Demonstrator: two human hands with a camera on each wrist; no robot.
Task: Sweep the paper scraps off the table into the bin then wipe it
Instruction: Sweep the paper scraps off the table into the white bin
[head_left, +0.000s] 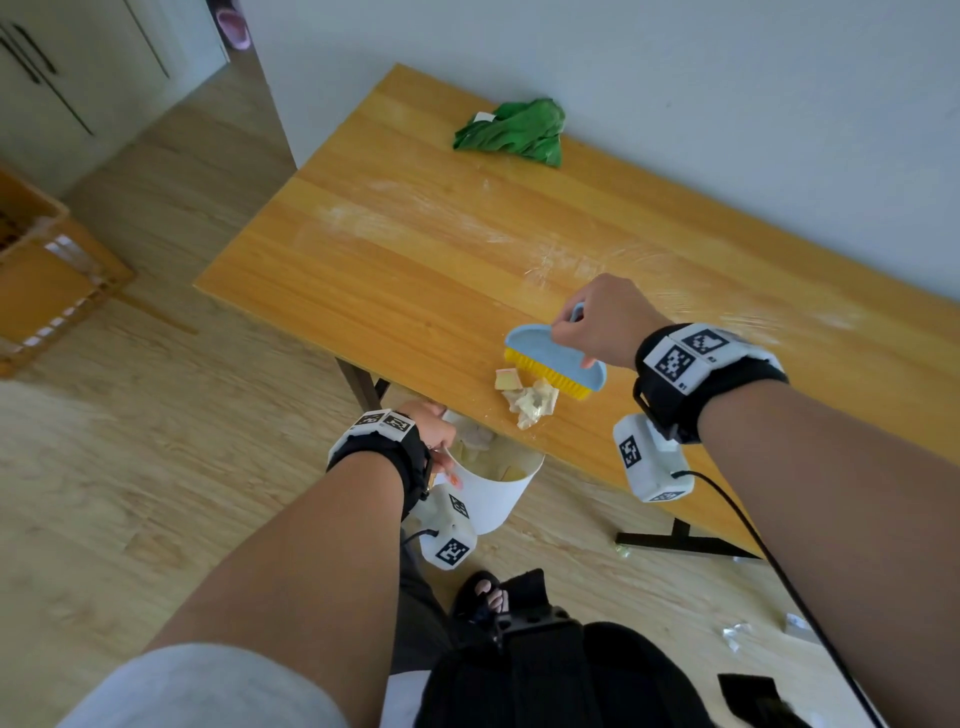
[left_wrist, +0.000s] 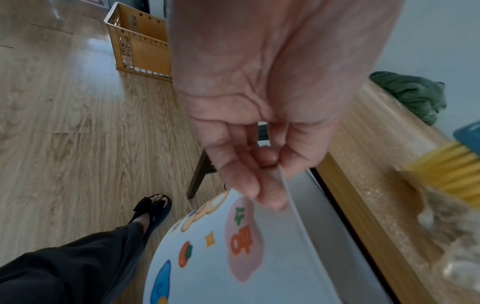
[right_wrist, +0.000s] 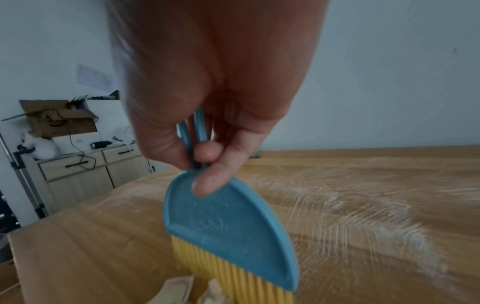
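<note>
- Our right hand (head_left: 597, 325) grips the looped handle of the blue brush (head_left: 556, 361); in the right wrist view the fingers curl round the loop and one fingertip (right_wrist: 205, 185) lies flat on the blue back.
- The brush's yellow bristles (head_left: 545, 376) rest on the wooden table (head_left: 415, 249), close to its near edge.
- The paper scraps (head_left: 527, 397) lie crumpled in a small heap on the table, touching the bristles on the side toward us and just short of the table edge.
- Our left hand (head_left: 431, 426) pinches the rim of the white bin (head_left: 493, 499); the left wrist view shows thumb and fingers closed over the thin rim.
- The bin sits below the table's near edge, right under the heap of scraps, its mouth tilted up toward the table; pale scraps already lie inside it. Cartoon stickers (left_wrist: 239, 242) mark its outer wall.
- A green cloth (head_left: 514, 132) lies bunched at the far side of the table against the wall, well apart from the brush.
- White streaks (head_left: 571, 260) smear the tabletop behind the brush.
- On the floor (head_left: 156, 415): a few stray bits (head_left: 735, 634) to our right, an orange crate (head_left: 47, 280) off to the left.
- Our sandalled foot (head_left: 483, 592) stands near the bin.
</note>
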